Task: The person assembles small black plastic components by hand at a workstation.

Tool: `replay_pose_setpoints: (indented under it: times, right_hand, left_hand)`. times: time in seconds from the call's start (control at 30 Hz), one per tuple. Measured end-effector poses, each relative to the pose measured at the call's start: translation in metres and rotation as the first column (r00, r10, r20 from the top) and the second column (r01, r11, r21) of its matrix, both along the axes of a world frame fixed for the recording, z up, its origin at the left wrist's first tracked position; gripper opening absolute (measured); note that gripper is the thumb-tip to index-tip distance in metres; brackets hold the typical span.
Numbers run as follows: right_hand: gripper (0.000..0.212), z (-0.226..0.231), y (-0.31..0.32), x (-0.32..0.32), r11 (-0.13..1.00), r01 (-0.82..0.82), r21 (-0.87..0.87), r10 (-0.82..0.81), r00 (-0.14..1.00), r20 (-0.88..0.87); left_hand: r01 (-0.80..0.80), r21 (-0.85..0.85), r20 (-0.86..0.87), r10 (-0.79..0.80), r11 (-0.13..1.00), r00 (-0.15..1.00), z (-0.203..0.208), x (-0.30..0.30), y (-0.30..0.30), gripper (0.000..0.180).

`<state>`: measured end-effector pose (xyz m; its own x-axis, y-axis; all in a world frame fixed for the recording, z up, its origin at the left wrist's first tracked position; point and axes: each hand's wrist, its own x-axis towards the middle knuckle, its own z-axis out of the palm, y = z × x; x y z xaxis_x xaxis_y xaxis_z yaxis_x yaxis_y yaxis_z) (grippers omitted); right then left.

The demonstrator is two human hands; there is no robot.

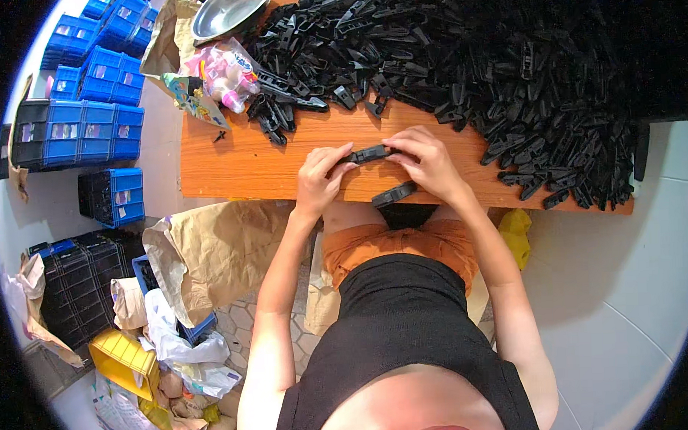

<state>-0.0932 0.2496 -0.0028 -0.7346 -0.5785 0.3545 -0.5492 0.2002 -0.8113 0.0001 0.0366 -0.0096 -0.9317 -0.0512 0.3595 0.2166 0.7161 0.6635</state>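
Between my two hands, just above the wooden table [244, 169], is a narrow black plastic part [369, 154]. My left hand [324, 174] pinches its left end with thumb and fingers. The right end sits between the thumb and fingertips of my right hand [427, 160]. A second black plastic part [394, 194] of similar shape lies at the table's front edge, below my right hand. Beyond my hands spreads a large pile of black plastic parts [445, 60], reaching down the table's right side.
A metal bowl [231, 13] and a pink plastic packet [224, 73] stand at the back left. Blue crates [80, 133] are stacked along the left wall. Below the table's left front lie a brown paper sack [217, 257], a yellow crate [125, 359] and white plastic bags [183, 338].
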Motion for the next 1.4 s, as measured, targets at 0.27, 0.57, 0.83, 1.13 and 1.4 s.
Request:
replay_pose_setpoints:
  times: [0.27, 0.57, 0.83, 1.13, 1.4]
  right_hand:
    - [0.029, -0.001, -0.007, -0.007, 0.993, -0.120, -0.007, 0.120, 0.992, -0.025]
    - [0.027, -0.003, 0.005, -0.016, 0.978, -0.203, 0.044, 0.204, 0.978, -0.039]
    - [0.022, 0.027, 0.001, -0.027, 0.994, -0.050, 0.097, 0.026, 0.970, 0.241]
    - [0.022, -0.009, -0.051, -0.033, 0.961, 0.217, 0.173, -0.186, 0.966, -0.181]
    - [0.034, 0.007, -0.012, -0.026, 0.996, 0.077, -0.033, -0.077, 0.997, 0.015]
  left_hand:
    - [-0.019, 0.129, 0.018, 0.016, 0.991, 1.000, 0.004, -0.006, 0.002, 0.030]
    - [0.084, 0.030, -0.034, -0.083, 0.996, 0.996, 0.005, -0.023, -0.002, 0.029]
    - [-0.261, -0.541, -0.315, 0.095, 0.800, 0.944, 0.008, -0.055, -0.048, 0.023]
    - [-0.227, -0.304, -0.234, 0.159, 0.925, 0.959, 0.000, -0.001, -0.004, 0.030]
    - [-0.361, -0.047, -0.107, 0.355, 0.931, 0.929, -0.011, 0.005, -0.007, 0.023]
